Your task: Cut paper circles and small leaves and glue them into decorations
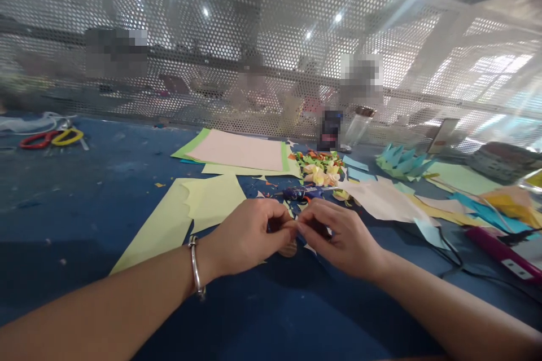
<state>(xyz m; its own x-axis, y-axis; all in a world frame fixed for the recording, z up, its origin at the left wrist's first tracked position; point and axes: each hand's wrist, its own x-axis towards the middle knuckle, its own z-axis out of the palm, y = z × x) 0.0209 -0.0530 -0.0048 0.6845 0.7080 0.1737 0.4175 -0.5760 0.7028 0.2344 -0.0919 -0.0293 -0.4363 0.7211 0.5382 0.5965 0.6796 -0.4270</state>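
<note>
Fingers (276, 208) of my left hand (245, 237) and right hand (345, 237) pinch closed, nearly meeting above the blue table (105, 180); I cannot tell what, if anything, they hold. Just beyond them I see a blue tool (295, 193), with pale green paper (215, 197) to the left and paper flowers (320, 175) farther back.

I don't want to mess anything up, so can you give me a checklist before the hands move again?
1. Left hand and right hand together at the fingertips: ok.
2. What they pinch: cannot tell; it is too small and hidden by fingers.
3. Scissors away from both hands: ok, at the far left.
4. Paper scraps all in one heap: not ok; loose bits lie around it and near the fingers.
5. Spiky blue paper piece apart from the hands: ok.
6. Purple power strip apart from the hands: ok, at the far right.
</note>
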